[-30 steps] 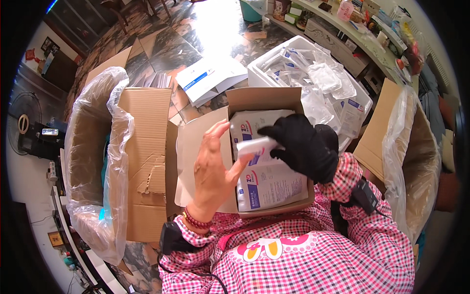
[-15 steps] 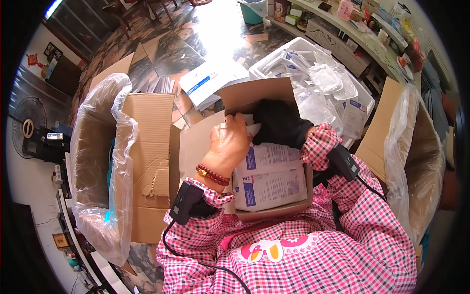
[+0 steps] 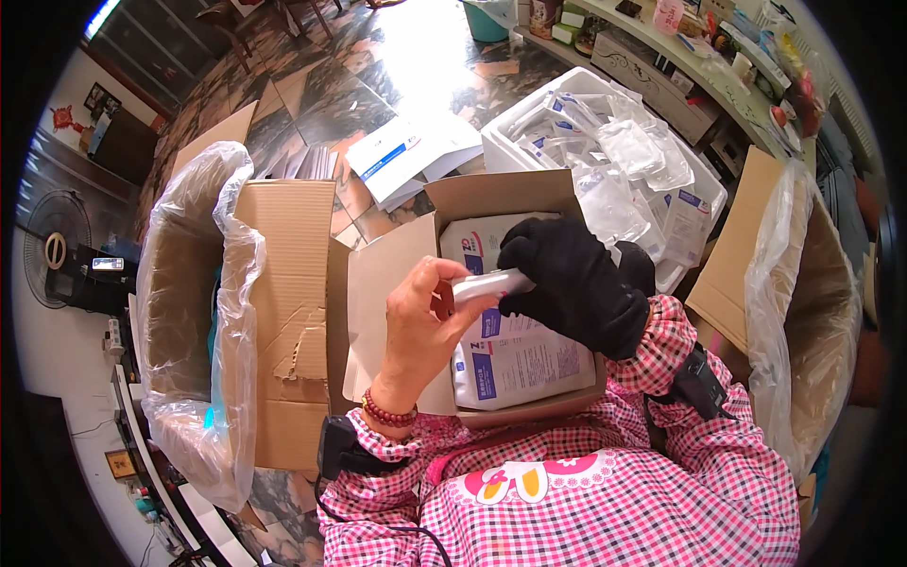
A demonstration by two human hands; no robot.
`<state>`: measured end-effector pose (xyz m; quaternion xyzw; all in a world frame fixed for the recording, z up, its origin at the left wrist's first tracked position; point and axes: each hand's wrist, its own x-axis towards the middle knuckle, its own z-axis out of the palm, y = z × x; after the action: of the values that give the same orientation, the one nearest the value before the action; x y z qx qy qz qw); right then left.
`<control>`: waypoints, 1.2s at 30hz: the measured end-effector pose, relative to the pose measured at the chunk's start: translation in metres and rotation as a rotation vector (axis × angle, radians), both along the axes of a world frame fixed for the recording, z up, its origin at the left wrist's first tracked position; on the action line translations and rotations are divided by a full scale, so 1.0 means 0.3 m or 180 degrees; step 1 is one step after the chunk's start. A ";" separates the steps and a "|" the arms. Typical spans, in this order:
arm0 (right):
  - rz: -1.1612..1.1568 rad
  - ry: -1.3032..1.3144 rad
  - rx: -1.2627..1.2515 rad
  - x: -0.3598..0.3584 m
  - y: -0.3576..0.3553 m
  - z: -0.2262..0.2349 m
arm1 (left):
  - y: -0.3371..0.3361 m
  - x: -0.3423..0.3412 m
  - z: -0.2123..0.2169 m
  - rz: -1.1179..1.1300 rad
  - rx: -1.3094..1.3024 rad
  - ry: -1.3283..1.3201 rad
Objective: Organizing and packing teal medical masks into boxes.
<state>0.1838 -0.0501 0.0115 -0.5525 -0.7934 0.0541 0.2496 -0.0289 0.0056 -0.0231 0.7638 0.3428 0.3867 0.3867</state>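
An open cardboard box [image 3: 397, 274] sits on my lap, filled with white packets with blue print [image 3: 520, 354]. Above it both hands grip one small white packet [image 3: 491, 283]. My bare left hand [image 3: 420, 326] pinches its left end. My right hand [image 3: 576, 283], in a black glove, holds its right end. The packet hangs level over the box, between the two hands.
A large cardboard box lined with clear plastic [image 3: 203, 312] stands at my left, another [image 3: 803, 312] at my right. A white bin of clear-wrapped items [image 3: 624, 161] lies beyond the lap box. Flat white cartons [image 3: 406, 156] rest on the dark tiled floor.
Both hands reached down into the box half a second ago; now they are raised above it, holding one small white packet between them.
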 end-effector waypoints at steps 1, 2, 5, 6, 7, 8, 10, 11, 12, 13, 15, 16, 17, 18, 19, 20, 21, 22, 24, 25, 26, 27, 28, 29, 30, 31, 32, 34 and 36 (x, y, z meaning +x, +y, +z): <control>0.0075 0.0020 -0.0033 -0.010 0.002 -0.002 | -0.007 -0.010 -0.010 -0.0019 -0.0009 -0.0040; 0.0150 0.0040 -0.0066 -0.022 0.006 -0.009 | -0.012 -0.022 -0.019 -0.0038 -0.0018 -0.0081; 0.0212 -0.0128 -0.0005 -0.033 0.018 -0.048 | -0.023 -0.018 0.015 -0.0059 -0.0049 -0.0182; 0.0217 -0.0216 0.0040 -0.037 0.021 -0.053 | -0.029 -0.016 0.029 -0.0049 -0.0062 -0.0208; 0.0270 -0.0033 0.0079 -0.040 0.021 -0.043 | -0.033 -0.015 0.029 -0.0033 -0.0069 -0.0248; 0.0321 0.0151 0.0117 -0.042 0.021 -0.027 | -0.035 -0.014 0.027 -0.0019 -0.0076 -0.0287; 0.0322 0.0191 0.0138 -0.047 0.017 -0.024 | -0.042 -0.001 0.025 -0.0008 0.0015 -0.0334; 0.0276 0.0045 0.0125 -0.050 0.015 -0.036 | -0.045 0.010 0.024 -0.0006 0.0118 -0.0343; 0.0247 -0.0100 0.0118 -0.056 0.013 -0.042 | -0.049 0.014 0.025 0.0013 0.0227 -0.0351; 0.0235 -0.0126 0.0236 -0.062 0.007 -0.038 | -0.054 0.015 0.027 0.0059 0.0233 -0.0334; 0.0218 -0.0178 0.0472 -0.074 -0.008 -0.031 | -0.063 0.018 0.030 0.0156 0.0243 -0.0301; 0.0201 -0.0200 0.0643 -0.079 -0.015 -0.031 | -0.067 0.024 0.030 0.0137 0.0203 -0.0397; 0.0187 -0.0221 0.0814 -0.083 -0.022 -0.031 | -0.070 0.033 0.029 0.0121 0.0164 -0.0493; 0.0172 -0.0241 0.0980 -0.084 -0.027 -0.031 | -0.074 0.039 0.029 0.0104 0.0120 -0.0590; 0.0193 -0.0365 0.1021 -0.084 -0.031 -0.026 | -0.077 0.043 0.036 0.0128 0.0004 -0.0629; 0.0216 -0.0489 0.1062 -0.083 -0.035 -0.018 | -0.081 0.046 0.048 0.0154 -0.0112 -0.0668; 0.0239 -0.0617 0.1102 -0.082 -0.041 -0.009 | -0.084 0.049 0.054 0.0179 -0.0230 -0.0712; 0.0248 -0.0643 0.1165 -0.082 -0.048 0.001 | -0.086 0.051 0.054 0.0142 -0.0344 -0.0787; 0.0272 -0.0684 0.1286 -0.087 -0.067 0.018 | -0.091 0.053 0.048 0.0077 -0.0575 -0.0935; 0.0323 -0.0797 0.1327 -0.084 -0.071 0.024 | -0.092 0.057 0.044 0.0090 -0.0683 -0.0964; 0.0371 -0.0910 0.1369 -0.078 -0.073 0.030 | -0.091 0.063 0.040 0.0100 -0.0792 -0.0994; 0.0426 -0.1020 0.1410 -0.075 -0.075 0.034 | -0.092 0.067 0.037 0.0116 -0.0901 -0.1024; 0.0455 -0.1103 0.1451 -0.074 -0.078 0.036 | -0.095 0.068 0.035 0.0106 -0.1117 -0.1087; 0.0482 -0.1185 0.1492 -0.073 -0.081 0.037 | -0.099 0.071 0.033 0.0085 -0.1354 -0.1193; 0.0493 -0.1276 0.1537 -0.071 -0.085 0.040 | -0.101 0.078 0.032 0.0046 -0.1588 -0.1300; 0.0527 -0.1245 0.1547 -0.069 -0.088 0.042 | -0.104 0.081 0.030 0.0004 -0.1821 -0.1406; 0.0558 -0.1216 0.1558 -0.066 -0.091 0.044 | -0.106 0.081 0.026 -0.0072 -0.1953 -0.1454; 0.0475 -0.1096 0.1482 -0.065 -0.098 0.057 | -0.101 0.078 0.021 -0.0246 -0.2200 -0.1536; 0.0260 -0.0919 0.1313 -0.070 -0.104 0.078 | -0.099 0.079 0.045 -0.0336 -0.2017 -0.1579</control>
<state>0.1627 -0.0813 0.0350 -0.4593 -0.8368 -0.1783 0.2388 -0.0051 -0.0240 -0.0097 0.5069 0.3017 0.4141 0.6932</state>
